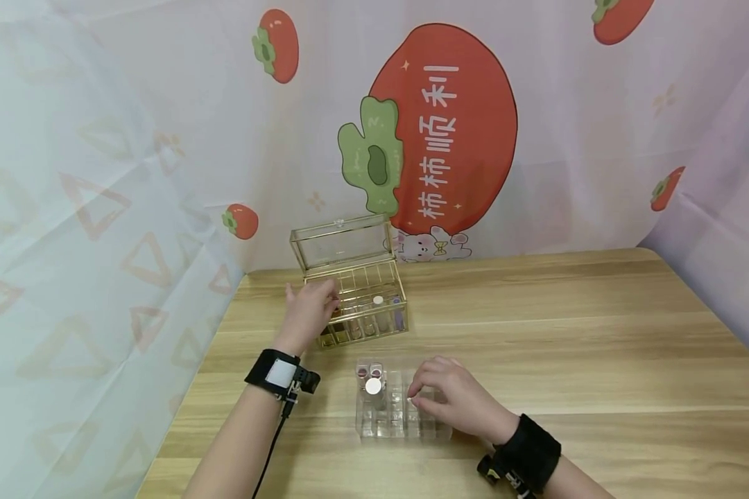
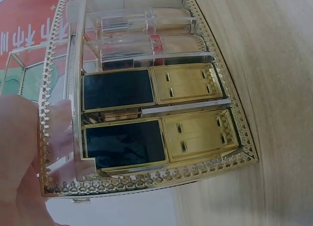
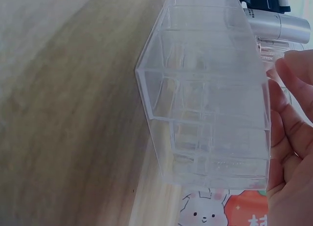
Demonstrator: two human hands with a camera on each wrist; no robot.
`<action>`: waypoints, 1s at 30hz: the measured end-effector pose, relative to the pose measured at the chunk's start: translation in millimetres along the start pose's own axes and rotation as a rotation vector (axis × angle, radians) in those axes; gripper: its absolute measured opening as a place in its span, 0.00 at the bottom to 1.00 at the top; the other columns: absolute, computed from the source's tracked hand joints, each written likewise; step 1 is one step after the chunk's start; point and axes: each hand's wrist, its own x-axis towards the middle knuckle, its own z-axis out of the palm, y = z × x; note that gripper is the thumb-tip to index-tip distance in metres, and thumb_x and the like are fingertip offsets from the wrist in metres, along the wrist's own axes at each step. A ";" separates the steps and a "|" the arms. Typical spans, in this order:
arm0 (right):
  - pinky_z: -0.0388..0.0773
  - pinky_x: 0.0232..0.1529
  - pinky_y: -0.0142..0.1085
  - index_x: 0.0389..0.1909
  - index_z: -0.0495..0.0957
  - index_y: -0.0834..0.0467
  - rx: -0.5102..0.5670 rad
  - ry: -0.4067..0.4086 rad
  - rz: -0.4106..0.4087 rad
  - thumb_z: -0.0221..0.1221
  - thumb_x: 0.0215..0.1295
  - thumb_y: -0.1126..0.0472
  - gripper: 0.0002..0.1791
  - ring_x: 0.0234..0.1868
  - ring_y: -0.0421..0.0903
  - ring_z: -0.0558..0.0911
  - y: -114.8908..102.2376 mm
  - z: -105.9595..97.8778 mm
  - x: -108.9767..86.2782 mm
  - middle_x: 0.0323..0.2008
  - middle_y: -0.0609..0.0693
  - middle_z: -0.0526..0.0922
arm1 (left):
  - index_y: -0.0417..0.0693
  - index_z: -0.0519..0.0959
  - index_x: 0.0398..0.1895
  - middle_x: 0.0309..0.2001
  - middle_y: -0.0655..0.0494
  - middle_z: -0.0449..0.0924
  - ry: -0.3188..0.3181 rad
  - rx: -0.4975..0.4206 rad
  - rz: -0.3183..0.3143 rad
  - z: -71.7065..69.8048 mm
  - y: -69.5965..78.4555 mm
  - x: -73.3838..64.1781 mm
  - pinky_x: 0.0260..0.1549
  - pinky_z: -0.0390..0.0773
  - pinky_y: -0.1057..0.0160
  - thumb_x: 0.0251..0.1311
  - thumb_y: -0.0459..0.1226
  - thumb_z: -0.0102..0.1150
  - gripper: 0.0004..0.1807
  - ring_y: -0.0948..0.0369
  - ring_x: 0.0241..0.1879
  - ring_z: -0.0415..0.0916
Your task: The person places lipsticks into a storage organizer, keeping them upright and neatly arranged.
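My left hand [image 1: 308,312] reaches over the left end of a gold-framed glass box [image 1: 363,339] whose lid stands raised. In the left wrist view its fingertips show blurred through the glass, behind two dark-capped lipsticks [image 2: 120,91] with gold bases. Whether they pinch anything is hidden. My right hand [image 1: 455,398] is bent over the right part of a clear divided organizer [image 1: 381,430]. Its thumb and forefinger come close together near the dividers, and I cannot tell if something is between them. A silver-white tube [image 3: 279,26] stands in the organizer.
Two dark-red-topped clear tubes [image 1: 375,371] occupy the organizer's back left corner. A white-topped tube [image 1: 378,301] and a purple one [image 1: 399,315] stand in the glass box's front row. The raised glass lid [image 1: 343,242] leans back near the printed cloth [image 1: 555,173].
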 end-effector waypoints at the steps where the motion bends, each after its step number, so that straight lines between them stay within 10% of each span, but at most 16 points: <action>1: 0.71 0.51 0.49 0.31 0.83 0.47 0.002 0.000 0.000 0.63 0.57 0.58 0.02 0.45 0.38 0.74 -0.3 0.0 0.1 0.34 0.35 0.80 | 0.51 0.75 0.31 0.35 0.52 0.86 -0.012 -0.003 -0.004 -0.1 -0.1 0.1 0.57 0.41 0.22 0.54 0.35 0.67 0.08 0.49 0.44 0.75; 21: 0.70 0.50 0.49 0.33 0.82 0.49 -0.032 0.012 0.057 0.66 0.54 0.55 0.06 0.43 0.38 0.74 -9.9 -1.4 7.9 0.33 0.37 0.83 | 0.50 0.83 0.37 0.34 0.54 0.87 -0.240 0.041 -0.094 -10.8 -0.5 14.0 0.57 0.37 0.22 0.58 0.42 0.63 0.07 0.53 0.40 0.79; 30: 0.70 0.50 0.45 0.35 0.84 0.48 -0.059 0.052 0.138 0.69 0.50 0.50 0.12 0.40 0.37 0.76 -30.3 9.5 16.6 0.33 0.38 0.84 | 0.48 0.83 0.43 0.40 0.51 0.86 -0.152 0.017 -0.037 -7.6 -2.9 -0.6 0.60 0.36 0.25 0.61 0.40 0.60 0.10 0.53 0.40 0.78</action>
